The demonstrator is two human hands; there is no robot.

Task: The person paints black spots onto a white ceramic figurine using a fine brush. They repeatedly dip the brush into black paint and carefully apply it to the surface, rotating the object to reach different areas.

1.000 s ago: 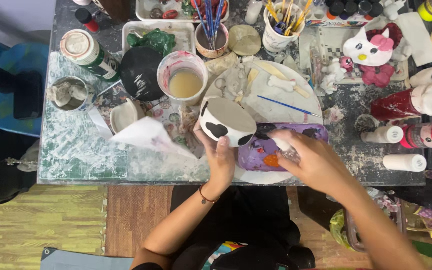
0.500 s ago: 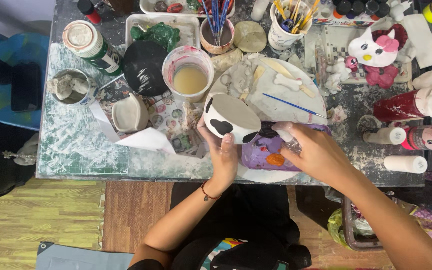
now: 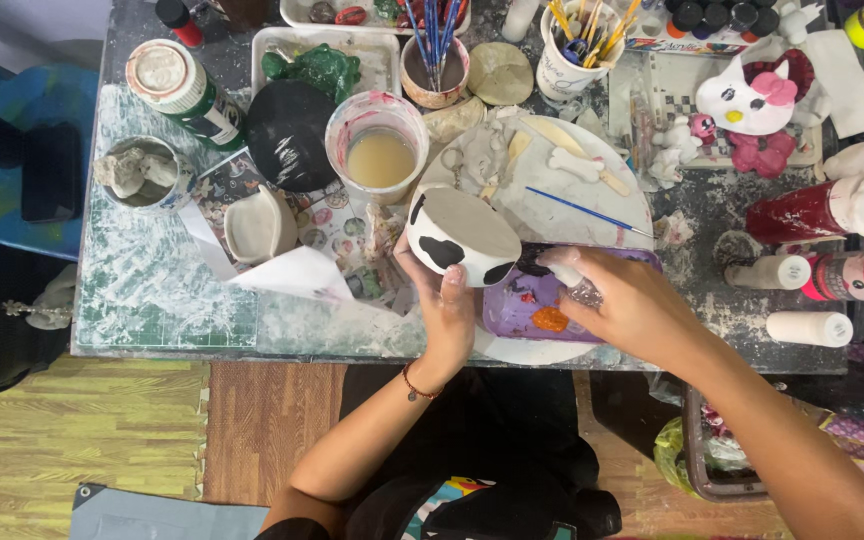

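Left hand (image 3: 449, 300) fingers clamped on cow-spotted cup (image 3: 462, 238), steady as a second ago. Right hand (image 3: 630, 305) fingers pinched together on small clear bottle (image 3: 572, 280), now shifted slightly above purple palette (image 3: 522, 305) beside cup; white plate (image 3: 552, 190) behind.

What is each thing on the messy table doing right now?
Cow-spotted cup: tipped on its side, held by the left hand.
Right hand: resting on the purple palette.
Plastic cup: upright, holds murky water.
Thin blue brush: lying on the white plate.
Brush cup: upright, full of brushes.
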